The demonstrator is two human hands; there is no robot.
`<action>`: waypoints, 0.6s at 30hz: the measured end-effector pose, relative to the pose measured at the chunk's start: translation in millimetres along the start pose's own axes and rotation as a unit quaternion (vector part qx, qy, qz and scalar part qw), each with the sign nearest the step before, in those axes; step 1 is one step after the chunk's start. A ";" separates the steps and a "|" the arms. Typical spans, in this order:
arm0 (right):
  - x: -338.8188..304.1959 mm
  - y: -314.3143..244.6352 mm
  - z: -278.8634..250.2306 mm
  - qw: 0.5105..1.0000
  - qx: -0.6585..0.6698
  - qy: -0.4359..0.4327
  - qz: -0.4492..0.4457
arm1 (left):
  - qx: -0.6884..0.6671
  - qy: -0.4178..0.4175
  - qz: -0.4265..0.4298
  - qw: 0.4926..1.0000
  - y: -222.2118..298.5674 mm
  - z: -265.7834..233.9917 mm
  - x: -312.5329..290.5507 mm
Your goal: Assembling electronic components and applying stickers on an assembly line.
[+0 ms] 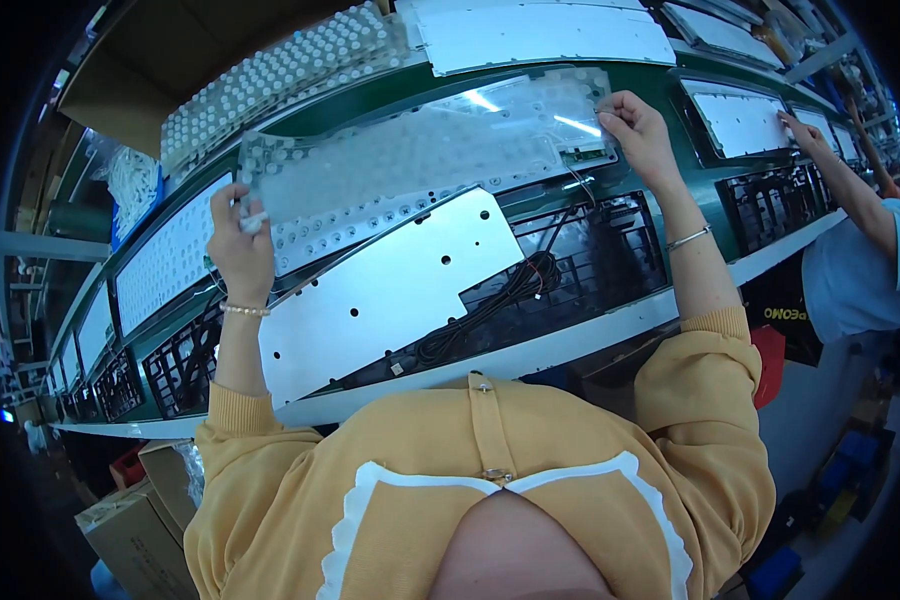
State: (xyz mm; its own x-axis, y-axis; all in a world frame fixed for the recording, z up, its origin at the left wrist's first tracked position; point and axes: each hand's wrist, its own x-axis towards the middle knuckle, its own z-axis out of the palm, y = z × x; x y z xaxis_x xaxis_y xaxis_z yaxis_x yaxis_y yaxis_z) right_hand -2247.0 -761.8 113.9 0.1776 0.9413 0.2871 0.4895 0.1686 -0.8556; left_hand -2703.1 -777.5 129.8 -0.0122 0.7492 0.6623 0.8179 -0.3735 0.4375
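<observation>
A clear plastic keyboard membrane sheet (410, 150) is stretched between my two hands, shiny where light hits it. My right hand (638, 138) pinches its far right corner between thumb and fingers. My left hand (240, 245) is closed at its left edge, with something whitish at the fingertips. Beneath the sheet lies a panel with rows of round domes (340, 222), partly covered. A small green circuit board (587, 156) shows near my right hand. Closer to me, a silver metal plate (390, 290) rests tilted across a black keyboard frame (615, 250), beside a coiled black cable (490, 310).
Behind stands a stack of dome sheets (280, 85) next to a cardboard box (160, 70). A white plate (540, 35) lies at the back. More keyboard parts line the green bench both ways. At the right, a co-worker's hand (805, 135) touches another plate (740, 120).
</observation>
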 end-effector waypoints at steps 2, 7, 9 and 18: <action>2.5 4.4 7.3 0.999 -0.052 -0.005 -0.014 | 0.070 -0.032 -0.004 0.997 -11.2 -4.3 -16.5; -2.8 -24.1 31.0 0.932 -0.356 -0.009 0.061 | 0.104 -0.125 -0.012 0.987 -10.9 -15.5 -39.7; -9.9 -25.0 35.9 0.919 -0.393 0.021 0.029 | 0.094 -0.151 -0.011 0.984 -11.2 -24.1 -45.1; -41.2 1.8 78.8 0.800 -0.563 -0.028 -0.205 | 0.054 -0.296 0.166 0.939 -22.3 -66.3 -56.6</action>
State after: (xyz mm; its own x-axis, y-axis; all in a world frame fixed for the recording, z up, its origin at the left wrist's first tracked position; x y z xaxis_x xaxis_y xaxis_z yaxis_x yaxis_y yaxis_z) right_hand -2320.7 -777.2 66.6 -0.2179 0.8915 0.3972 0.9614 0.1260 0.2446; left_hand -2758.8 -847.8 122.9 0.5488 0.7862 0.2841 0.7741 -0.6063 0.1823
